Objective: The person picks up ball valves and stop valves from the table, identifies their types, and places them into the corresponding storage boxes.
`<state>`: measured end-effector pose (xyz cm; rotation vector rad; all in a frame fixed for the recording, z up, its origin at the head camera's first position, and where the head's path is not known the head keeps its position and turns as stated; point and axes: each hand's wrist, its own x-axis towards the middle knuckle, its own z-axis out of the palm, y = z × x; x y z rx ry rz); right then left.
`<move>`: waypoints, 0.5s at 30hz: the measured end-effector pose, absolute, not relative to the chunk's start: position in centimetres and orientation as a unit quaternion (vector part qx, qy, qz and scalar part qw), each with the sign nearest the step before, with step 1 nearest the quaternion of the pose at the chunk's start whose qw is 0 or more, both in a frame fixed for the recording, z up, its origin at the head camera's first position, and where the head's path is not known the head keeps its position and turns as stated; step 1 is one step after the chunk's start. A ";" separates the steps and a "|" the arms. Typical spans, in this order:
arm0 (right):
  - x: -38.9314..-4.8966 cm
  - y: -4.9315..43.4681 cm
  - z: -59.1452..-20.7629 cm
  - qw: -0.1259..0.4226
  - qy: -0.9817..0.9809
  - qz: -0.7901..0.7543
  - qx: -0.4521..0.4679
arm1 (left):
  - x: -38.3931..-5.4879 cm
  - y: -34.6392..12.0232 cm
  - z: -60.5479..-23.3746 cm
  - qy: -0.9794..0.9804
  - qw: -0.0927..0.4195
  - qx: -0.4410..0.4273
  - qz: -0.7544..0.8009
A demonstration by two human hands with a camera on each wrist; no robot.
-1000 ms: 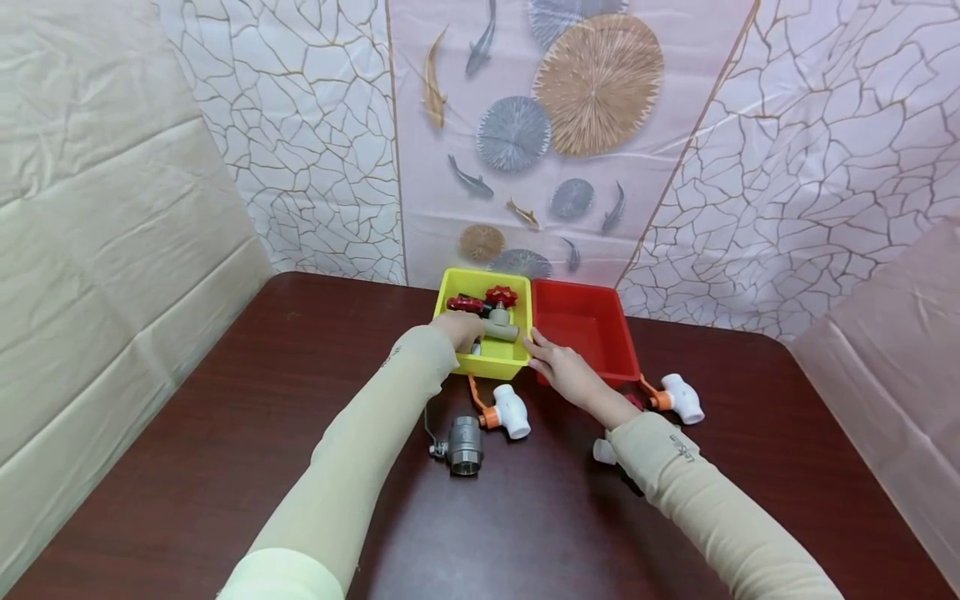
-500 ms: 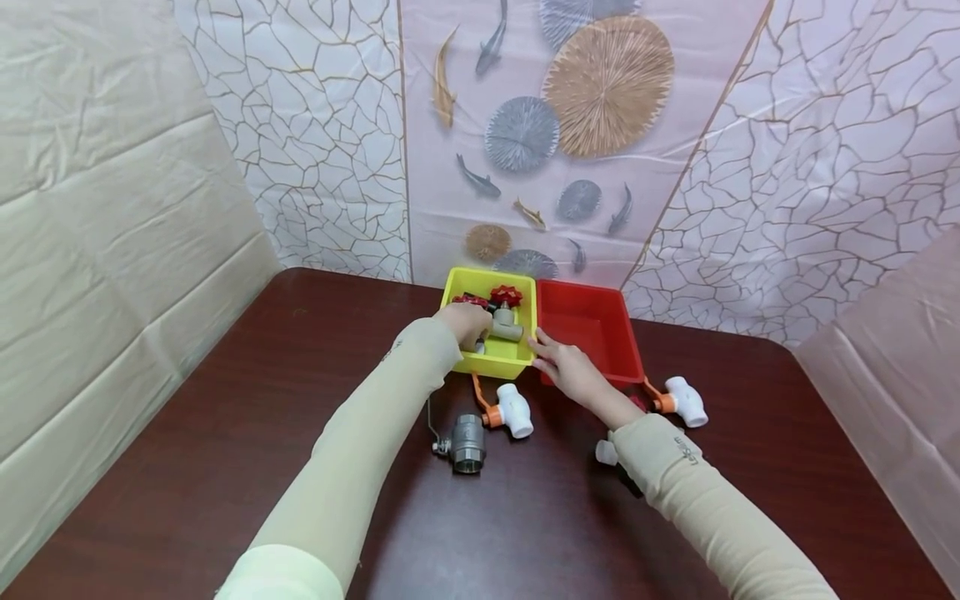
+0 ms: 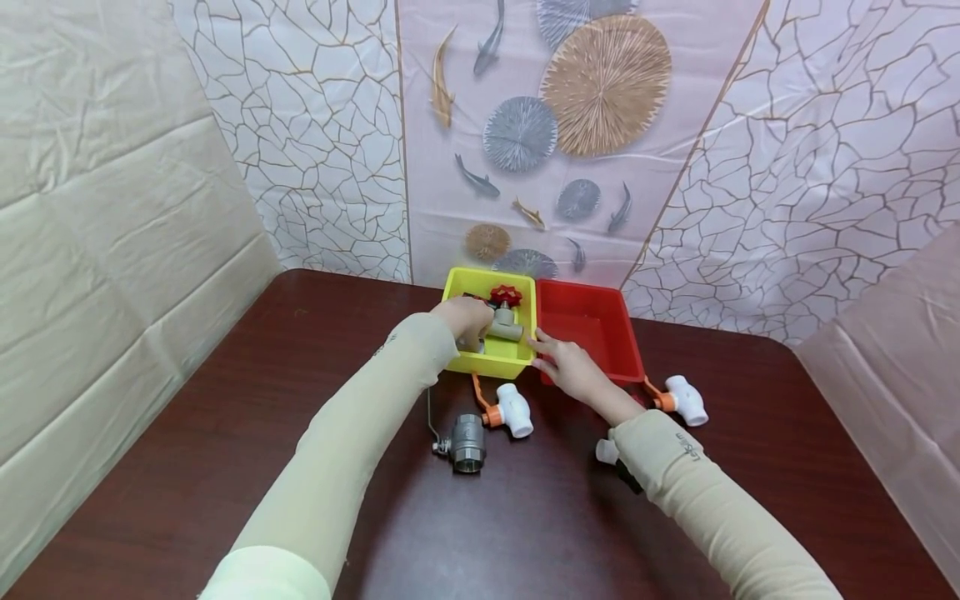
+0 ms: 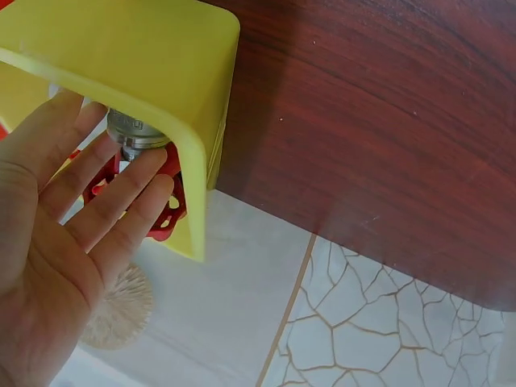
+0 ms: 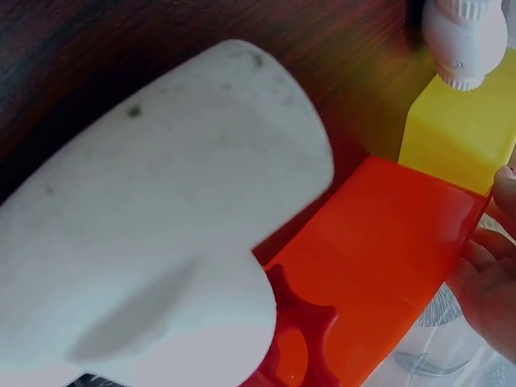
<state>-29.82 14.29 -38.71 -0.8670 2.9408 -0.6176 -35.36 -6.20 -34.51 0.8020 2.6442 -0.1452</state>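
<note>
My left hand (image 3: 467,321) reaches into the yellow bin (image 3: 491,367). In the left wrist view its extended fingers lie in front of a metal valve (image 4: 133,131) with a red handwheel (image 4: 166,224); firm contact cannot be told. Beside that hand lies a grey tee-shaped valve (image 3: 506,329) with a red handwheel (image 3: 506,295). My right hand (image 3: 572,368) rests against the yellow bin's right front corner, fingers fairly straight and thumb lower. The red bin (image 3: 591,329) adjoins on the right; its visible floor is bare.
Before the yellow bin lie a metal ball valve (image 3: 468,443) and a white valve with an orange handle (image 3: 514,410). Another orange-handled white valve (image 3: 686,400) lies right. A white pipe fitting (image 5: 161,185) with a red handwheel (image 5: 318,334) is partly under my right forearm.
My left hand has shifted slightly up and inward over the bin, now covering most of the left red handwheel. The right hand keeps its place at the corner. The camera view shifted slightly.
</note>
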 end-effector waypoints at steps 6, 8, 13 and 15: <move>-29.8 14.3 -38.5 0.016 0.941 -0.194 -0.276 | -34.9 -6.1 -34.1 0.935 0.185 0.297 -0.058; -29.8 14.3 -38.5 0.018 0.941 -0.195 -0.275 | -34.8 -6.1 -34.0 0.934 0.186 0.299 -0.060; -29.6 14.3 -38.2 0.014 0.941 -0.196 -0.276 | -34.7 -6.2 -33.9 0.933 0.183 0.304 -0.065; -29.5 14.3 -38.1 0.011 0.941 -0.197 -0.276 | -34.7 -6.3 -33.9 0.931 0.187 0.306 -0.063</move>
